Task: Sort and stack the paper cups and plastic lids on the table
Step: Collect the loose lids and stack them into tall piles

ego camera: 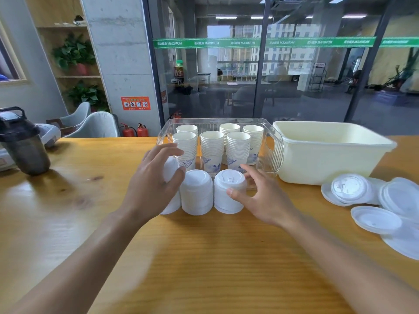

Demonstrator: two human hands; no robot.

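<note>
Three stacks of white plastic lids stand side by side on the wooden table in front of a clear bin. My left hand (154, 182) curls around the left lid stack (170, 171), which it largely hides. The middle lid stack (196, 192) stands free. My right hand (260, 196) wraps the right lid stack (227, 191), thumb on its front and fingers behind. The clear plastic bin (275, 150) holds several tall stacks of white paper cups (212, 148) with blue prints. Loose lids (350, 188) lie scattered at the right.
A cream plastic tub (322, 159) stands right of the clear bin. A dark shaker bottle (25, 146) stands at the table's left edge. Larger loose lids (376, 219) lie near the right edge. Chairs and a glass wall are behind the table.
</note>
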